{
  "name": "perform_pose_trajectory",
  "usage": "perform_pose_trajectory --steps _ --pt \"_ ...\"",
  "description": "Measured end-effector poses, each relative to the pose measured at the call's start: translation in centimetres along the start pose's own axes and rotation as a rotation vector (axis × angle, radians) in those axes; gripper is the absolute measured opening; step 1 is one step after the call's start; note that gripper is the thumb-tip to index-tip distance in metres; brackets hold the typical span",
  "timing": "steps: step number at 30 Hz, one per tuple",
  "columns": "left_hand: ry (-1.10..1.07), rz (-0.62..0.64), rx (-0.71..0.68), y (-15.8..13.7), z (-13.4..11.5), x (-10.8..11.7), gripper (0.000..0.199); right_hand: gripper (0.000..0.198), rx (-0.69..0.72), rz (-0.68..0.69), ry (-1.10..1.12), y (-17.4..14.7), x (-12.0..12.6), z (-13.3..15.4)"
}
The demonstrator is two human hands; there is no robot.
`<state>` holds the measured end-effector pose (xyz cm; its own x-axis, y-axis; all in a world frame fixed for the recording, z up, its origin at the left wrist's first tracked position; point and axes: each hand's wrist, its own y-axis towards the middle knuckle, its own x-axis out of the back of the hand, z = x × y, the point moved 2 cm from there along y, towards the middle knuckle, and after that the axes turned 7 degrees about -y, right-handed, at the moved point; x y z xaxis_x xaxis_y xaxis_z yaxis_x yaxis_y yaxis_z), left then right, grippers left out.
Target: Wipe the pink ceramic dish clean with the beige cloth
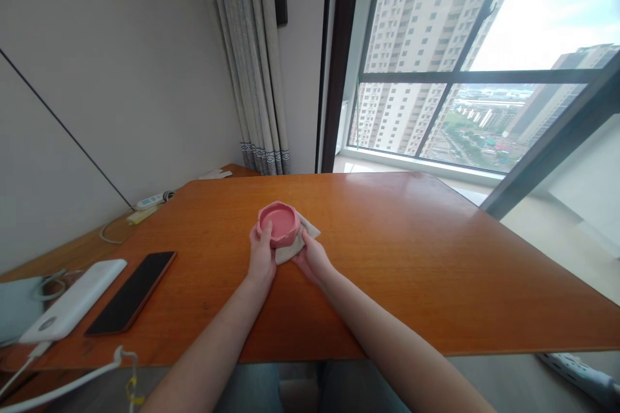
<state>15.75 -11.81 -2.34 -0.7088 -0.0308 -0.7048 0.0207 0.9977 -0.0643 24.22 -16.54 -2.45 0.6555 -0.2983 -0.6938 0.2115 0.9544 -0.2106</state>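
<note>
A: Start at the left edge. What lies there?

B: A white power bank (pixel 72 300) with a white cable (pixel 62 387) running off below it, and just beside it a black phone (pixel 132 292) lying flat, face up. Behind them, near the wall, a white power strip (pixel 150 200) with its cord looped on the wood.

A: All on the same surface?

B: The phone and power bank rest on the orange-brown wooden table (pixel 411 258). The strip sits on a lower ledge behind it.

A: And the hands?

B: Near the middle of the table. The left hand (pixel 261 257) is closed around the near left side of a pink bowl (pixel 278 222), thumb on its rim. The bowl stands upright, its hollow facing up.

A: What is under it?

B: A pale grey cloth (pixel 293 246), folded, sticking out from beneath the bowl on the right and near sides. The right hand (pixel 314 260) pinches the cloth's near edge, fingers closed on it, just beside the bowl.

A: Are the hands touching each other?

B: Close together, but I cannot tell whether they meet.

A: Further right?

B: Bare table, then a large window (pixel 460 71) with dark frames, tower blocks outside. A grey curtain (pixel 252 58) hangs left of the window. At the lower right corner, a second power strip (pixel 581 377) lies on the floor.
</note>
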Motion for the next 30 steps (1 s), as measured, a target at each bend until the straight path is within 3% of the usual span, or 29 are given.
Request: perform_pose_trajectory --steps 4,7,10,13,15,18,21,27,30 --pt "0.047 0.076 0.069 -0.7 1.2 -0.3 0.053 0.043 0.184 0.06 -0.148 0.1 0.1 1.1" --pt "0.07 0.15 0.115 -1.2 1.3 -0.7 0.056 0.049 0.25 -0.027 -0.326 0.8 1.3 3.1" --pt "0.105 0.309 0.282 -1.5 0.3 -1.4 0.049 0.04 0.15 -0.062 -0.513 1.3 3.1 5.6" --pt "0.221 0.484 0.538 -1.8 -0.5 -1.5 0.056 0.031 -0.001 0.041 -0.698 1.0 4.2 7.3" --pt "0.346 0.514 0.591 -1.7 -0.5 -1.1 0.054 0.028 -0.047 0.088 -0.817 0.5 4.5 7.8" --pt "0.489 0.448 0.493 -1.1 0.3 -0.3 0.048 0.03 -0.086 0.112 -0.879 0.1 4.4 7.3" --pt "0.472 0.364 0.294 -0.4 0.8 -0.1 0.034 0.038 -0.081 0.162 -0.75 0.5 4.1 6.3" --pt "0.385 0.248 0.088 0.0 0.7 -0.3 0.029 0.035 0.046 -0.046 -0.552 1.8 3.9 4.7" --pt "0.24 0.163 0.043 0.2 0.3 -0.1 0.033 0.034 0.049 -0.039 -0.357 1.4 2.8 3.6"
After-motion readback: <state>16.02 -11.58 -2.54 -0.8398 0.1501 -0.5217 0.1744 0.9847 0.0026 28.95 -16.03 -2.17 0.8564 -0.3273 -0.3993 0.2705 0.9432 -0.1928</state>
